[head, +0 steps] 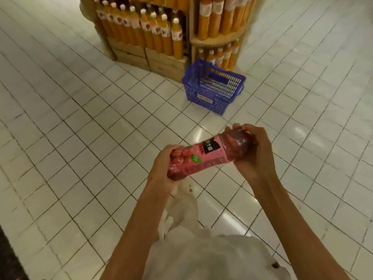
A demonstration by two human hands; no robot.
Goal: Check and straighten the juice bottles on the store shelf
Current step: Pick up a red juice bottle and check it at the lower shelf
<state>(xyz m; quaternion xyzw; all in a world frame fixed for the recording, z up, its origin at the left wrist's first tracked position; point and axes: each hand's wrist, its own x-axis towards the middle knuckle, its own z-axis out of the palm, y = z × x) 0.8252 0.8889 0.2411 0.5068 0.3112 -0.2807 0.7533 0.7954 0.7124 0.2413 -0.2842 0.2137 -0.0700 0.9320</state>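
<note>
Head view: centre of the frame, a red juice bottle (210,155) lies nearly sideways between both hands. The left hand (161,168) wraps curled fingers round its lower end, the right hand (255,150) curls over the upper end. Upper middle, a wooden shelf (165,59) packed with orange juice bottles (153,33); a blue basket (212,87) sits on the tiled floor (80,138) beside it

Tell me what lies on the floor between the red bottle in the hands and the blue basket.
Only bare white floor tiles lie between the red bottle and the blue basket, as the head view shows.
</note>
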